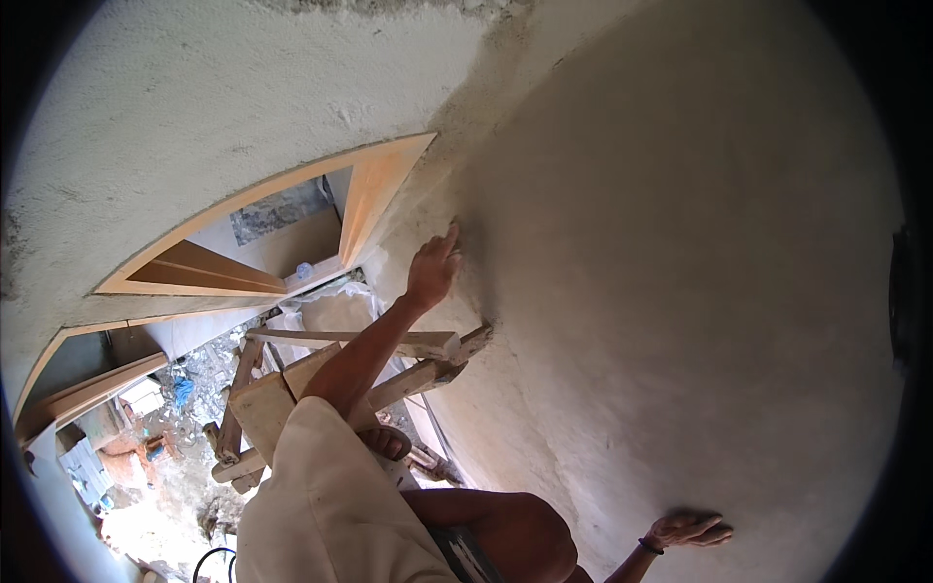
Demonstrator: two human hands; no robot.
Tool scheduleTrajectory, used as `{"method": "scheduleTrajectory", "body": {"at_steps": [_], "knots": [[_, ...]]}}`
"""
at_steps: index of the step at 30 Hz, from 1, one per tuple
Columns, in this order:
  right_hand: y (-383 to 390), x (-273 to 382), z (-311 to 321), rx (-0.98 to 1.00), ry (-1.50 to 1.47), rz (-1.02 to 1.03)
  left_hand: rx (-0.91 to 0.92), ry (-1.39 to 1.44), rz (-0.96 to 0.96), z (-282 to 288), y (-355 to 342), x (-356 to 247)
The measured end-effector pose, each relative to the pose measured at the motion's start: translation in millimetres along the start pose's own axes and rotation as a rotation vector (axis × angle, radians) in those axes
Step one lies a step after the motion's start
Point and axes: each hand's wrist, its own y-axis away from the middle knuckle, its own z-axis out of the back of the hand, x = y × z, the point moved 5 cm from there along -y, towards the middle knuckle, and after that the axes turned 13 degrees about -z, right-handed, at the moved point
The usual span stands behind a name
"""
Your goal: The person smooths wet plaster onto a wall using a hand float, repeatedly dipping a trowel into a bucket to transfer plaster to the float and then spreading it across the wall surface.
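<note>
Checking by touch, it seems: wall (680, 272), right of the trestle (413, 379); left hand (433, 267) near the wall's left corner, forefinger out, other fingers unclear; right hand (687, 530) lower, fingers extended, seemingly laid flat on it. Next move probably calls for steady balance. Hidden: both palms; cut off: right forearm (632, 565).

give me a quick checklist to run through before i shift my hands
1. Left hand free of tools: ok, none shows in it.
2. Right hand free of tools: ok, fingers stretched out at the wall.
3. Wall surface dry: cannot tell, its tone is uneven.
4. Wooden trestle steady: cannot tell, its footing is partly hidden.
5. Floor below uncluttered: not ok, a blue item and other debris lie there.
</note>
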Motion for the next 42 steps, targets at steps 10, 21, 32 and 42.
{"method": "scheduleTrajectory", "body": {"at_steps": [10, 21, 32, 42], "knots": [[4, 1, -3, -0.009, -0.022, 0.009, -0.169, -0.284, -0.271, 95, -176, -107], [3, 8, -2, -0.003, -0.002, 0.035, -0.034, -0.333, -0.066, 37, -110, -1], [3, 5, -6, -0.011, -0.011, -0.009, -0.122, -0.188, -0.196, 54, -92, -50], [8, 4, -5, -0.045, 0.01, -0.021, -0.119, -0.26, -0.204, 79, -174, -89]]}}
